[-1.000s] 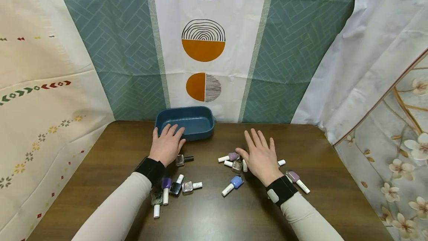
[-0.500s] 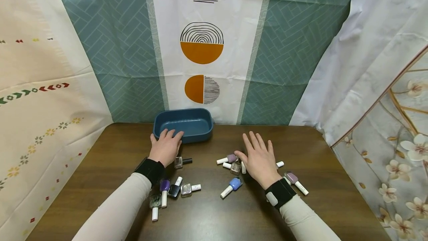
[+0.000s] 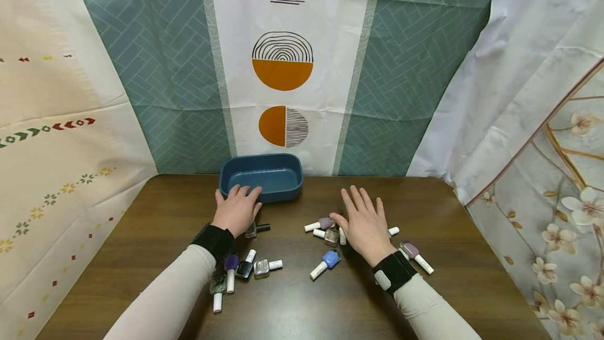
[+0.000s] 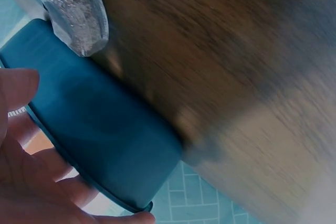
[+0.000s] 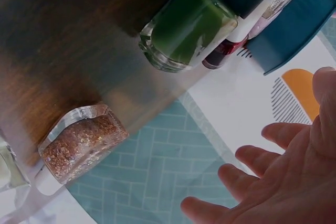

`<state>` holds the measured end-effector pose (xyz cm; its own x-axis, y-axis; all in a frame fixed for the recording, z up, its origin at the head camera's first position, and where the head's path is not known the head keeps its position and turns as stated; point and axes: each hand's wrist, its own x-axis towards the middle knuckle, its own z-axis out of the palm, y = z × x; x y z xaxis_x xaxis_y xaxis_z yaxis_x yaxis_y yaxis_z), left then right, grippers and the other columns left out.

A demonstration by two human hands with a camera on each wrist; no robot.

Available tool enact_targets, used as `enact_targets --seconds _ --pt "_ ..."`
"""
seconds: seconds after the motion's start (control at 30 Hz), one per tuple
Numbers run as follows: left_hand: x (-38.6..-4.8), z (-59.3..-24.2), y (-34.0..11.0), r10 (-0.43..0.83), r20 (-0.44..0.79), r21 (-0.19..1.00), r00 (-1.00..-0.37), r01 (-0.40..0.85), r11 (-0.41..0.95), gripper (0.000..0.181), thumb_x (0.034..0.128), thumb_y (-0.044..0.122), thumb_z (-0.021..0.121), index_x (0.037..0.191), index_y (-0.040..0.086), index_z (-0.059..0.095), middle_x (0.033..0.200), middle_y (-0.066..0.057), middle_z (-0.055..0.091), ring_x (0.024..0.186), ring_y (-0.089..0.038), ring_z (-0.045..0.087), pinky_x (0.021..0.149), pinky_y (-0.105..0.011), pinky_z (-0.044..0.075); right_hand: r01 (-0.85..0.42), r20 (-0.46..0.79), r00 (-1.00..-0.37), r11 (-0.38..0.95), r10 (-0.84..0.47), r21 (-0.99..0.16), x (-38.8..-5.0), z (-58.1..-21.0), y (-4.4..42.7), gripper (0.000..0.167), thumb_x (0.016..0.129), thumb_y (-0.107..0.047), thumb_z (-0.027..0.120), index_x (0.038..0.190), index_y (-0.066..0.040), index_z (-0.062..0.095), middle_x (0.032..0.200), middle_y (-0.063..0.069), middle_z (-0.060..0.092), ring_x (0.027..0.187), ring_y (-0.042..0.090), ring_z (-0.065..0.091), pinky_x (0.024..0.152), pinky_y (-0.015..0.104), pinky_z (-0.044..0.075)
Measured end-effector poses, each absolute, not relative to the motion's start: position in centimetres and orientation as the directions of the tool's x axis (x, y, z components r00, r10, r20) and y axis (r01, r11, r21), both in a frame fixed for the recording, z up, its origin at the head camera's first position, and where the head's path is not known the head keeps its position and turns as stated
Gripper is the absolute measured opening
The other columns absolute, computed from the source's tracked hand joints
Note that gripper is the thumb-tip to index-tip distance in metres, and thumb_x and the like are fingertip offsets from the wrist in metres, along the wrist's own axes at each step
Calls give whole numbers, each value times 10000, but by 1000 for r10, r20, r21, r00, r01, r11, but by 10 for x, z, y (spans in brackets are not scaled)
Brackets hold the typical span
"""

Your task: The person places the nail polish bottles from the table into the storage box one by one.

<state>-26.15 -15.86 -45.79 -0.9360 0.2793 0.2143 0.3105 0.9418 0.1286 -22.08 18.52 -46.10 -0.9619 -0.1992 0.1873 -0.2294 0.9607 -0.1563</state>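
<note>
The left hand is spread at the near left corner of a blue bin; its fingers overlap the near rim, and contact cannot be told. Beside that hand lies a glitter bottle with a black cap. Over several nail polish bottles, the right hand has its fingers apart and holds nothing. Left of it are a mauve bottle, a glitter bottle and a blue bottle. The right wrist view shows a green bottle and a copper glitter bottle near the palm.
Toward the front left lie a purple bottle, a dark bottle, a silver glitter bottle and a dark green one. Another mauve bottle lies beside the right wrist. A patterned curtain stands behind the table.
The left hand has dipped slightly toward the black-capped bottle and covers more of it, while the bin has shifted slightly right relative to the table. The right hand keeps nearly the same place.
</note>
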Motion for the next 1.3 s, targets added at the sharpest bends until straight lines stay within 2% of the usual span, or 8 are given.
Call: enact_targets --seconds 0.5,1.3 --pt "-263 -464 -142 304 194 106 -933 328 939 517 1121 342 676 1592 150 583 1533 -223 615 1488 -503 479 1162 -882 184 -229 174 -964 960 -201 -158 -221 -460 182 792 1129 -586 530 1737 -114 340 1793 187 280 1667 408 206 1288 719 122" --pt "-262 -460 -116 353 189 96 -917 375 922 512 1113 352 693 1581 167 599 1512 -199 632 1468 -481 505 1164 -869 212 -324 248 -927 935 -283 -145 -226 -452 167 776 1109 -562 596 1706 -101 412 1752 179 379 1646 387 283 1288 694 181"
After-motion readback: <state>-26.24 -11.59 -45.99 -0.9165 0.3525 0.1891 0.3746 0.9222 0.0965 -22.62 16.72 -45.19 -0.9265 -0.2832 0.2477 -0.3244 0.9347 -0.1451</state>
